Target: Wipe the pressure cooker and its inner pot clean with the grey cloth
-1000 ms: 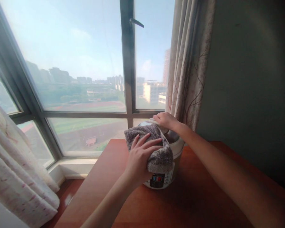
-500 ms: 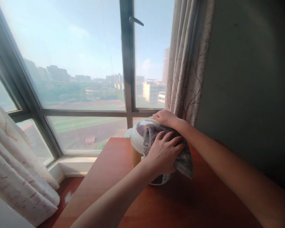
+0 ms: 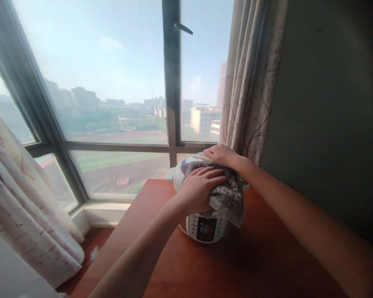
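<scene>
A white electric cooker (image 3: 205, 227) with a dark control panel stands on a red-brown wooden table (image 3: 245, 265) by the window. My left hand (image 3: 199, 188) presses a grey fluffy cloth (image 3: 228, 196) against the cooker's lid, fingers curled over the cloth. My right hand (image 3: 222, 155) rests on the far top edge of the lid and holds the cooker steady. The cloth hangs down over the cooker's right front side.
A large window (image 3: 112, 91) with a dark frame and a handle (image 3: 183, 28) fills the back. Patterned curtains hang at the right (image 3: 251, 82) and lower left (image 3: 25, 198). A dark wall (image 3: 329, 103) stands on the right.
My left hand has slid the cloth from the cooker's front left across to the right, then back up onto the lid. The right hand has stayed on the lid's far edge.
</scene>
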A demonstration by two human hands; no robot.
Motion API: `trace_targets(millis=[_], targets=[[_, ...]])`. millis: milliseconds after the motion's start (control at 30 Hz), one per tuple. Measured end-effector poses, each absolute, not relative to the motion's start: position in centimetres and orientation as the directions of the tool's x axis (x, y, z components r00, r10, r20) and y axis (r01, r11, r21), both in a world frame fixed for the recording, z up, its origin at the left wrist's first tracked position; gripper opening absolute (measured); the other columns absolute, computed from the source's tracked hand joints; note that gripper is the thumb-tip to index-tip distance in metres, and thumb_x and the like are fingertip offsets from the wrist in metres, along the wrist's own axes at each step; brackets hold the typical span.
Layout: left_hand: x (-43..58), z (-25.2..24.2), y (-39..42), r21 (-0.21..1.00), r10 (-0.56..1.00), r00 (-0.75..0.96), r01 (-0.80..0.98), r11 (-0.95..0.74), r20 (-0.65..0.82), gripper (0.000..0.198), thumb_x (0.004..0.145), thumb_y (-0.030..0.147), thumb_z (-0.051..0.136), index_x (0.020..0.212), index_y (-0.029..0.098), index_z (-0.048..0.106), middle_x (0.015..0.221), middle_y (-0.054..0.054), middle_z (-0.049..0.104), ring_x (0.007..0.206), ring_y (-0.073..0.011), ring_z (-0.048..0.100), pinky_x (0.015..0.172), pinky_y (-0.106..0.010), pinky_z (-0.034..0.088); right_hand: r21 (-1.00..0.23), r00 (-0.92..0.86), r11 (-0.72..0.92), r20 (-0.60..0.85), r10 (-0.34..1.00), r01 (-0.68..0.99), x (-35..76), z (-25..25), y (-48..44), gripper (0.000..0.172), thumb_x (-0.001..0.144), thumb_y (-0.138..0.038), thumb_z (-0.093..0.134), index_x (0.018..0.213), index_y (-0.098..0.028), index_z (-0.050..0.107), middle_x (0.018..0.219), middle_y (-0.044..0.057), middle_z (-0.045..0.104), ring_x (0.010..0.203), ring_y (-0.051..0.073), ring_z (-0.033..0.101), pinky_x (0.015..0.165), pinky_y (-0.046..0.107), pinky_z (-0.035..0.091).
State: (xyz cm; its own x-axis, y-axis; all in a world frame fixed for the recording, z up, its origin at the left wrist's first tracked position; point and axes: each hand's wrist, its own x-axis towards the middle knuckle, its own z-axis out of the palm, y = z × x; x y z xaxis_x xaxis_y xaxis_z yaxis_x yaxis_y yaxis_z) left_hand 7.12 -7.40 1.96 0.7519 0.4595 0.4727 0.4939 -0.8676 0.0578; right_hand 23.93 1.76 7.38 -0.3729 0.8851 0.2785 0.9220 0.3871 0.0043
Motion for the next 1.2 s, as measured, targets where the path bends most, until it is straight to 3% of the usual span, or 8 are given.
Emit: trace_targets(millis=[167,400,533,700,933,1033,1100,1200], targets=[[4.8,2.9,-6.7,0.127,0.452,0.778,0.444,-0.887,0.435,0.075,0.066,0.025,0.075,0.139,0.027,0.058,0.152,-0.006,0.051,0.14,-0.0321,0.047,0.119,-0.048,0.031,-0.043,-0.43,0.46,0.286,0.856,0.887,24.6,7.3,2.1,0.048,0.103,-0.045,0.034,0.099,-0.024,0.078,0.11,0.006,0.077,0.1,0.022,0.067,0.076,0.025,0.04],[2.1,2.6,-5.6,0.257,0.462,0.721,0.384,-0.887,0.517,0.064,0.072,0.029,0.071,0.135,0.026,0.062,0.148,-0.007,0.056,0.139,-0.0314,0.048,0.12,-0.047,0.032,-0.108,-0.463,0.512,0.3,0.834,0.852,25.5,6.9,2.4,0.048,0.103,-0.047,0.034,0.101,-0.023,0.077,0.104,0.004,0.077,0.094,0.02,0.067,0.072,0.023,0.039],[0.9,2.1,-4.9,0.255,0.458,0.684,0.383,-0.888,0.567,0.061,0.073,0.03,0.069,0.133,0.025,0.063,0.144,-0.009,0.06,0.138,-0.0319,0.048,0.12,-0.049,0.03,-0.119,-0.474,0.527,0.306,0.826,0.842,25.6,7.1,2.3,0.05,0.103,-0.047,0.034,0.101,-0.022,0.077,0.101,0.005,0.077,0.092,0.021,0.067,0.071,0.024,0.038],[1.6,1.9,-5.8,0.111,0.486,0.706,0.508,-0.854,0.515,0.078,0.065,0.038,0.076,0.14,0.029,0.058,0.151,-0.009,0.052,0.141,-0.0366,0.044,0.12,-0.053,0.026,-0.108,-0.483,0.532,0.3,0.823,0.84,25.3,7.5,2.4,0.045,0.102,-0.044,0.038,0.102,-0.023,0.078,0.105,0.005,0.077,0.093,0.021,0.067,0.071,0.024,0.037],[7.9,-0.6,-9.5,-0.143,0.451,0.724,0.595,-0.791,0.522,0.084,0.065,0.04,0.075,0.145,0.03,0.051,0.159,-0.009,0.041,0.144,-0.0397,0.037,0.12,-0.061,0.023,-0.079,-0.489,0.525,0.272,0.829,0.847,25.0,8.1,2.9,0.042,0.098,-0.046,0.046,0.089,-0.023,0.08,0.096,0.005,0.078,0.084,0.02,0.066,0.069,0.026,0.035],[11.4,-2.5,-10.8,-0.264,0.427,0.703,0.648,-0.715,0.568,0.068,0.078,0.035,0.067,0.143,0.025,0.053,0.16,-0.013,0.039,0.145,-0.0421,0.034,0.119,-0.064,0.021,-0.082,-0.481,0.519,0.272,0.833,0.851,25.1,8.1,2.8,0.042,0.098,-0.045,0.047,0.09,-0.022,0.081,0.097,0.007,0.078,0.085,0.021,0.066,0.069,0.026,0.035],[12.9,-3.5,-11.3,-0.33,0.397,0.697,0.664,-0.671,0.597,0.052,0.089,0.031,0.057,0.14,0.024,0.056,0.159,-0.012,0.04,0.144,-0.0398,0.037,0.119,-0.063,0.023,-0.098,-0.489,0.529,0.269,0.83,0.843,25.4,8.0,2.8,0.043,0.098,-0.047,0.046,0.095,-0.022,0.08,0.097,0.006,0.078,0.086,0.02,0.066,0.069,0.025,0.036],[13.0,-4.3,-11.4,-0.37,0.358,0.708,0.653,-0.661,0.609,0.047,0.094,0.03,0.051,0.14,0.025,0.056,0.16,-0.009,0.039,0.146,-0.0352,0.036,0.121,-0.059,0.024,-0.142,-0.515,0.559,0.256,0.818,0.817,26.0,7.8,3.1,0.044,0.099,-0.051,0.044,0.107,-0.025,0.079,0.098,0.001,0.078,0.088,0.019,0.067,0.069,0.023,0.038]])
